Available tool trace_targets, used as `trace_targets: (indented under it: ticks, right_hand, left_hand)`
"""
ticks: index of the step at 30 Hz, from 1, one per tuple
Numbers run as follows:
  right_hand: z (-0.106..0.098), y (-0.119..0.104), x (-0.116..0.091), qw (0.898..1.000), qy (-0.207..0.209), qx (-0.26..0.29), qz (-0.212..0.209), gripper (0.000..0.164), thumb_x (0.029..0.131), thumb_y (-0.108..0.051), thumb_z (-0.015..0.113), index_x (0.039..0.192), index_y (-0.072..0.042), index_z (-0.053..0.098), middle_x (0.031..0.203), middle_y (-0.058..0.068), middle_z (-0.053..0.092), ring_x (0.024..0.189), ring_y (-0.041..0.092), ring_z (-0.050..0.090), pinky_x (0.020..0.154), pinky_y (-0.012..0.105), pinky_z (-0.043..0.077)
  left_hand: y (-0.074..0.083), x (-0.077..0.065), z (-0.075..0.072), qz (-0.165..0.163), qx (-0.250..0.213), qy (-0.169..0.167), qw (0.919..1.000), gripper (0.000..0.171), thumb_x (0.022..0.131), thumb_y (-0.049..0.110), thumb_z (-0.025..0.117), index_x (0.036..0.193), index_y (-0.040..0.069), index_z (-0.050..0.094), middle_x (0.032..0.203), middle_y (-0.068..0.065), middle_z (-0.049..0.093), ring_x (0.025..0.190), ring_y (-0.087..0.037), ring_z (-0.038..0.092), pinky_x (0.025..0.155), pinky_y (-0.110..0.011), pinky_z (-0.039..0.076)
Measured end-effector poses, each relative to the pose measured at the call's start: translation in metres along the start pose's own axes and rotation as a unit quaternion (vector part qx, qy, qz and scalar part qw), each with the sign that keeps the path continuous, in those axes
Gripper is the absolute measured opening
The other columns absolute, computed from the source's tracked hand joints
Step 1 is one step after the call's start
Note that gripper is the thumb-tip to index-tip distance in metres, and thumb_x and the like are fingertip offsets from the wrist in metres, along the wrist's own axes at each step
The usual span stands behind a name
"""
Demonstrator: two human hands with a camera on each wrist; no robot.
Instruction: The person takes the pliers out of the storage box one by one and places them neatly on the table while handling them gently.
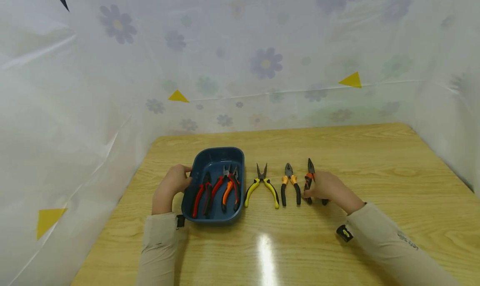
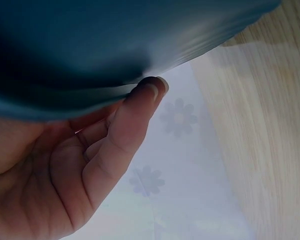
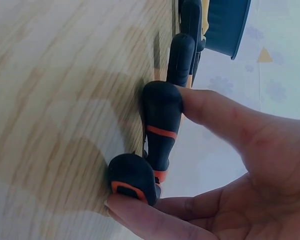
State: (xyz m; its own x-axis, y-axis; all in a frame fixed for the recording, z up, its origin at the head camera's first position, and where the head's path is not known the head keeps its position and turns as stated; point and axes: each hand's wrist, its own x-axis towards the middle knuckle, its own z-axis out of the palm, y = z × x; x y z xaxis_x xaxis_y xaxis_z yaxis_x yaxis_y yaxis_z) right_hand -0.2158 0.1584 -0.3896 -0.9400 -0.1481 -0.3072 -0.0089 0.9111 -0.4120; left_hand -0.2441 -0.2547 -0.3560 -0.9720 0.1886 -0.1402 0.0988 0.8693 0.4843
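Note:
At the bin's left side, my left hand point(image 1: 173, 185) holds the rim of a dark blue plastic bin point(image 1: 213, 221). Its fingertips press the bin's wall point(image 2: 65, 45) in the left wrist view; the thumb is hidden there. Inside the bin lie red-and-black pliers point(image 1: 199, 196) and, partly overlapping, more pliers with red and orange handles point(image 1: 227, 192). My right hand point(image 1: 330, 190) grips long-nose pliers point(image 1: 311, 167) with black-and-orange handles, thumb on one handle point(image 3: 162, 112), fingers at the other. The pliers lie on the table, jaws pointing away from me.
Yellow-handled long-nose pliers point(image 1: 261, 182) lie spread just right of the bin. Between them and my right hand are pliers with orange-and-black handles point(image 1: 290, 185). The wood-grain table point(image 1: 300, 252) ends at a flowered plastic sheet point(image 1: 225, 61) behind and at both sides.

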Motion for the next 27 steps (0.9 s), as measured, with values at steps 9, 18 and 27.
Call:
trace_targets:
  ticks: [9, 18, 27]
  right_hand:
    - [0.0004, -0.0002, 0.0007, 1.000, 0.003, -0.004, -0.001, 0.038, 0.082, -0.034, 0.075, 0.083, -0.001, 0.058, 0.064, 0.004, 0.050, 0.054, 0.016, 0.046, 0.052, 0.030, 0.038]
    - [0.0037, 0.0010, -0.0001, 1.000, 0.002, 0.001, 0.005, 0.036, 0.082, -0.034, 0.075, 0.084, -0.001, 0.059, 0.065, 0.004, 0.052, 0.054, 0.015, 0.046, 0.051, 0.029, 0.038]
    - [0.0049, -0.0078, -0.0076, 1.000, 0.008, -0.020, 0.011, 0.038, 0.086, -0.035, 0.071, 0.062, -0.010, 0.053, 0.047, -0.006, 0.033, 0.042, 0.007, 0.030, 0.042, 0.021, 0.027]
  left_hand:
    - [-0.0014, 0.0000, 0.0006, 0.008, 0.000, 0.009, 0.9999, 0.046, 0.087, -0.003, 0.052, 0.131, -0.015, 0.050, 0.061, -0.011, 0.062, 0.049, -0.017, 0.060, 0.053, -0.031, 0.051]
    - [0.0006, -0.0003, 0.0005, 0.005, 0.007, 0.004, 0.9999, 0.045, 0.088, -0.002, 0.052, 0.131, -0.015, 0.049, 0.064, -0.011, 0.060, 0.049, -0.016, 0.058, 0.052, -0.030, 0.050]
    - [-0.0074, 0.0047, 0.0013, 0.018, -0.013, 0.000, 0.9997, 0.047, 0.086, 0.000, 0.052, 0.131, -0.013, 0.051, 0.060, -0.009, 0.059, 0.048, -0.018, 0.059, 0.050, -0.029, 0.050]
